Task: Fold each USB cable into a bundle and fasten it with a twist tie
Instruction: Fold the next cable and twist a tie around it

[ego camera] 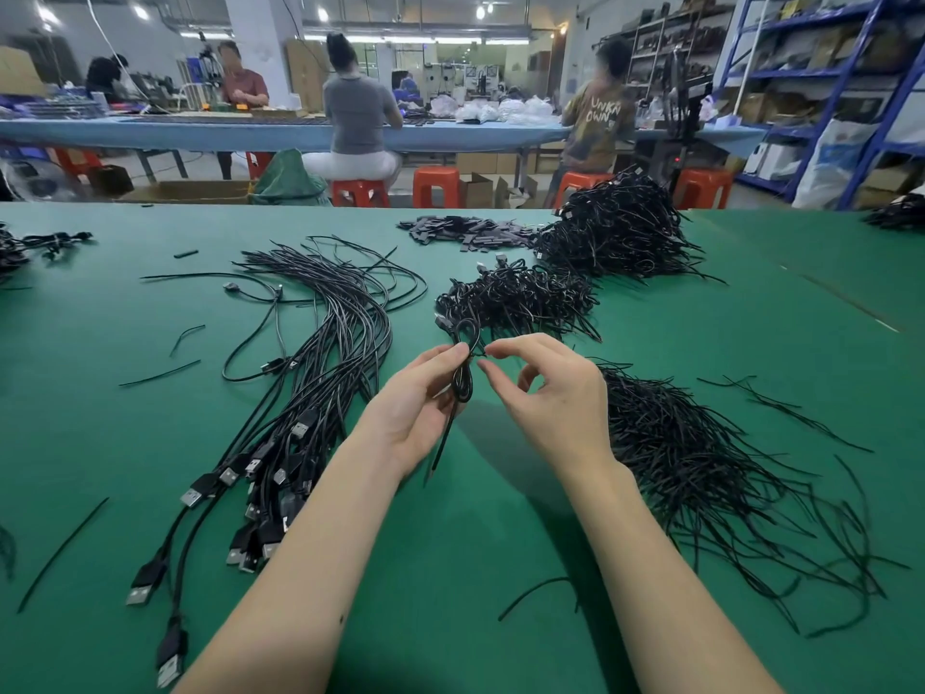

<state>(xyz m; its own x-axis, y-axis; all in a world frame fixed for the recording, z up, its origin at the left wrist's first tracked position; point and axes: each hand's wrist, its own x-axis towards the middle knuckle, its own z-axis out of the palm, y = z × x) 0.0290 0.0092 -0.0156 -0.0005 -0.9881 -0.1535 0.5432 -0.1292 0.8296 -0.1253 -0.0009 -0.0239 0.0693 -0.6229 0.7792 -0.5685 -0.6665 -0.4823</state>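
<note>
My left hand [418, 403] pinches a folded black USB cable bundle [463, 378] upright above the green table [100, 443]. A thin black twist tie [478, 352] wraps the bundle's middle, and one tail hangs down toward the table. My right hand [545, 393] is just right of the bundle, thumb and forefinger closed on the tie's end. Loose straight USB cables [310, 393] lie in a long sheaf to the left. A heap of black twist ties [701, 453] lies to the right. Tied bundles [520, 300] are piled just beyond my hands.
A larger mound of tied bundles [615, 232] and a patch of small flat black pieces [465, 230] sit farther back. Stray ties [160, 373] lie on the left. Beyond the table edge, people sit on red stools [435, 185] at a blue bench; blue shelving [851, 92] stands at right.
</note>
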